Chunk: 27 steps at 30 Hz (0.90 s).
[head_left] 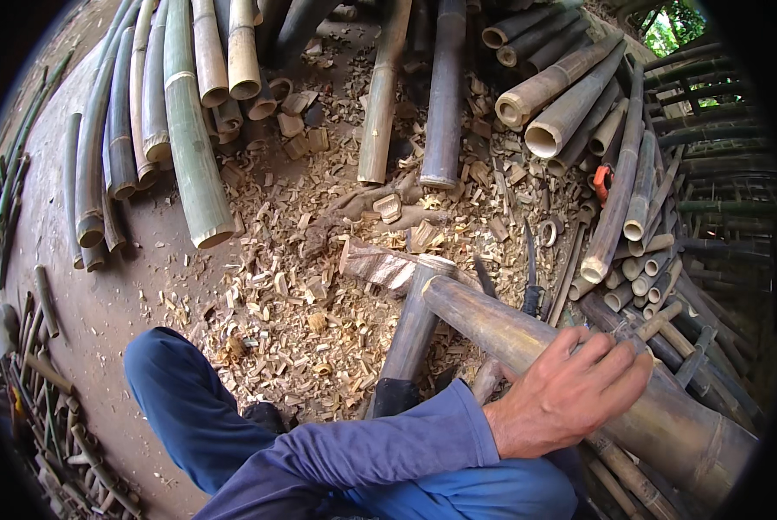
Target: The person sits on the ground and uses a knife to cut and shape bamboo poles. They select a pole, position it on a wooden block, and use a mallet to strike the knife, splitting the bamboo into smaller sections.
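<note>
- Blue cloth trousers (176, 407) cover the folded legs nearest the camera; the lower edge cuts them off, and a purple-blue sleeve (362, 446) lies across them.
- The bare left hand (575, 394), reaching rightward from that sleeve, is curled down firmly, fingers bent over the upper side of the thick brown bamboo pole (501, 325); its palm is hidden, and the thumb is hard to make out.
- The right hand is out of sight, so I cannot tell how far it is open or what it holds.
- The pole slants from just beside a dark upright bamboo post (410, 325) with a pale top down to the lower right, where the fisheye's black rim cuts it off. Whether pole and post touch is unclear.
- Behind the post lie a reddish-brown split wood block (380, 267), partly covered by it, and a long-bladed knife with a dark handle (531, 299).
- Pale bamboo chips (302, 303) blanket the brown ground around these.
- Farther right, a red-orange object (602, 182), too covered to identify, shows among the stacked hollow bamboo lengths (570, 117).
- At the far left, a row of green-grey bamboo poles (185, 130) runs out of view at the top.
- Green foliage (674, 30) shows blurred at upper right.
</note>
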{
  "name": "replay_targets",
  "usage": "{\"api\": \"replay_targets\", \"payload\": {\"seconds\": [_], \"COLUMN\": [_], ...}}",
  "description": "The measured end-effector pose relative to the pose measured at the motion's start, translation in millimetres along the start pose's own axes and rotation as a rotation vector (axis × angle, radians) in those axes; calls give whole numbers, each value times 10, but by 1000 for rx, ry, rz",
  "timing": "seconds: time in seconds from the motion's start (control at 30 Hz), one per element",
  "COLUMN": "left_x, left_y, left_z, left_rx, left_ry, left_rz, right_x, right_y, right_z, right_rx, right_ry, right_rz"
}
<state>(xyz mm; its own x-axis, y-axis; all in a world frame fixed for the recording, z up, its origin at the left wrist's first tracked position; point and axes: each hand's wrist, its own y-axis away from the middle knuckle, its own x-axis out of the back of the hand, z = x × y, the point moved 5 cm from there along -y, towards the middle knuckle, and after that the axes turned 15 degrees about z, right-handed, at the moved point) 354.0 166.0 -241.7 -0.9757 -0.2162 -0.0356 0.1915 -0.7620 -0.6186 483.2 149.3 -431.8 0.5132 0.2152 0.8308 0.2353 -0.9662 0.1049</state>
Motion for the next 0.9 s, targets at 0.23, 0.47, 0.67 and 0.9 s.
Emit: {"api": "replay_targets", "payload": {"seconds": [0.23, 0.47, 0.67, 0.9], "left_x": [-7, 810, 2197, 2770], "left_y": [-22, -549, 481, 1237], "left_z": [18, -668, -2061, -2091], "left_rx": [-17, 80, 669, 686], "left_ry": [-39, -87, -985, -1524], "left_rz": [-13, 246, 161, 31], "right_x": [22, 167, 141, -474], "right_y": [-32, 391, 938, 1117], "right_z": [96, 718, 1045, 372], "right_rx": [428, 260, -628, -898], "right_ry": [367, 408, -488, -1240], "right_rz": [-156, -119, 412, 504]}}
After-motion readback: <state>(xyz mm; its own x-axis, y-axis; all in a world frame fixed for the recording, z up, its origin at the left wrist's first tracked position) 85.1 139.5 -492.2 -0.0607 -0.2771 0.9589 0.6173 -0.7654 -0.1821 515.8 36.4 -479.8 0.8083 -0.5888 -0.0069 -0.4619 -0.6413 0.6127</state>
